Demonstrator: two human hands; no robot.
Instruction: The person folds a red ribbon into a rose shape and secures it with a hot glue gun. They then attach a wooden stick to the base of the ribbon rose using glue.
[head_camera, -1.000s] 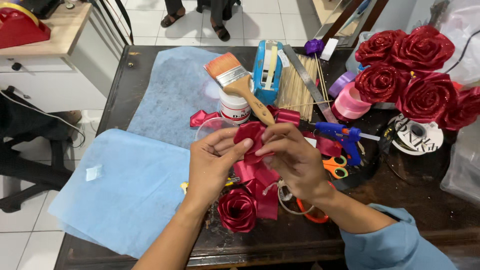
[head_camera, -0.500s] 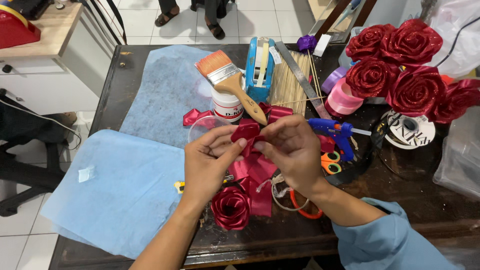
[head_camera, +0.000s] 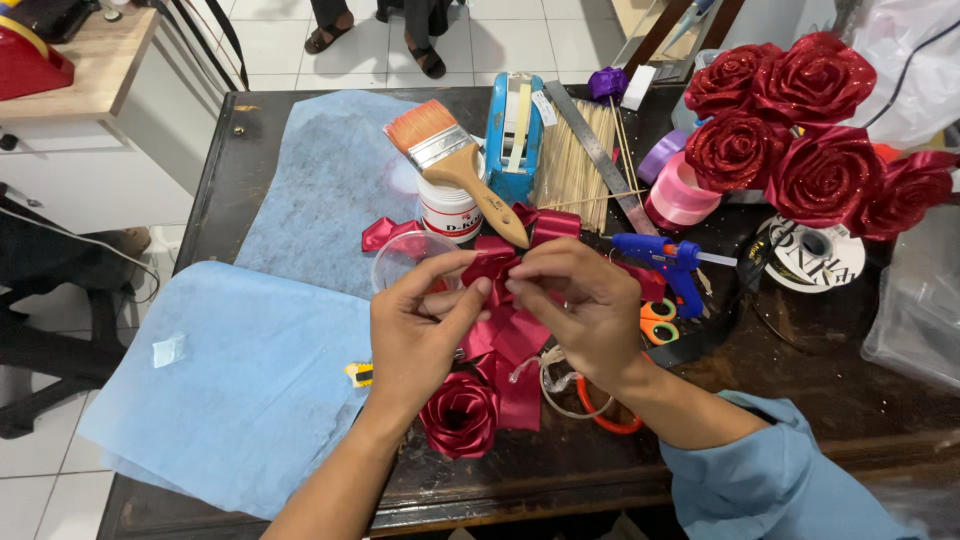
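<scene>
Item: red ribbon piece (head_camera: 497, 262), pinched between the fingertips of the left hand (head_camera: 420, 335) and right hand (head_camera: 590, 310), both clenched on it just above the table's (head_camera: 800, 400) middle. Its long axis runs down toward the person, trailing into loose red strips; neither hand is nearer. Adjacent: finished ribbon rose (head_camera: 458, 412) below, paintbrush (head_camera: 455, 165) on a white jar beyond.

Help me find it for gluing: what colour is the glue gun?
Blue glue gun, seen in the head view.
</scene>
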